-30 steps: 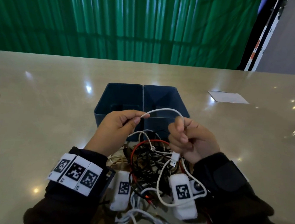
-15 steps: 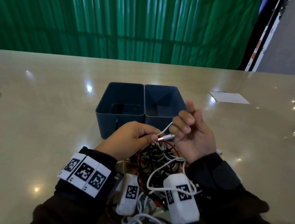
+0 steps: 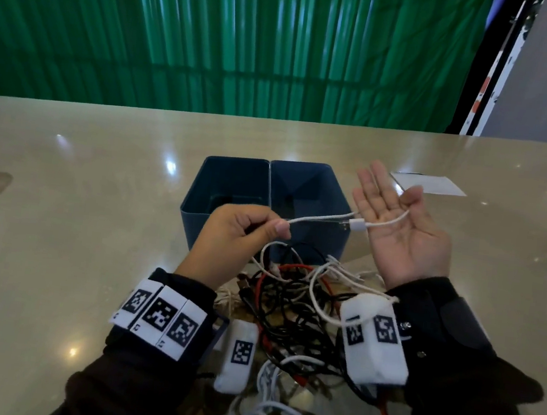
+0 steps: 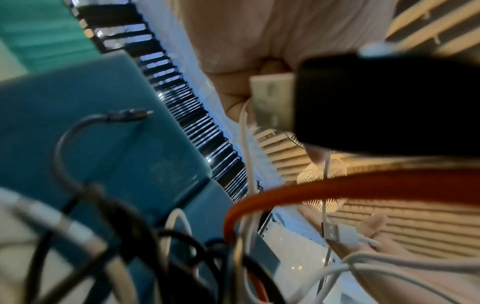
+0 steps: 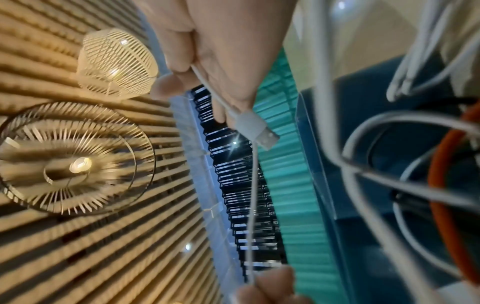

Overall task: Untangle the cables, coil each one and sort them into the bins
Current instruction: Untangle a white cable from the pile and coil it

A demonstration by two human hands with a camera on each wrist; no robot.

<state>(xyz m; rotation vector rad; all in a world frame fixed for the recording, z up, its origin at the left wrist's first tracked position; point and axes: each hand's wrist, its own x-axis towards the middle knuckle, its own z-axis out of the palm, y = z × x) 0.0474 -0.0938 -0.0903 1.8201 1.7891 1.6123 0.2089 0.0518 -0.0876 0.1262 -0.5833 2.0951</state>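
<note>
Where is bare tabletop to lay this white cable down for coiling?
Bare beige tabletop lies left of the two dark blue bins, and more right of them, nearer than the white paper sheet. The cable tangle crowds the patch between the wrists.

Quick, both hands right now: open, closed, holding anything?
Left hand: closed, pinching the white cable.
Right hand: open, palm up, the same cable's plug end lying across it.

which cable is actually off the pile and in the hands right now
The white cable: the left hand pinches it and its USB plug lies across the open right hand. The red cable and black cables lie tangled on the table.
</note>
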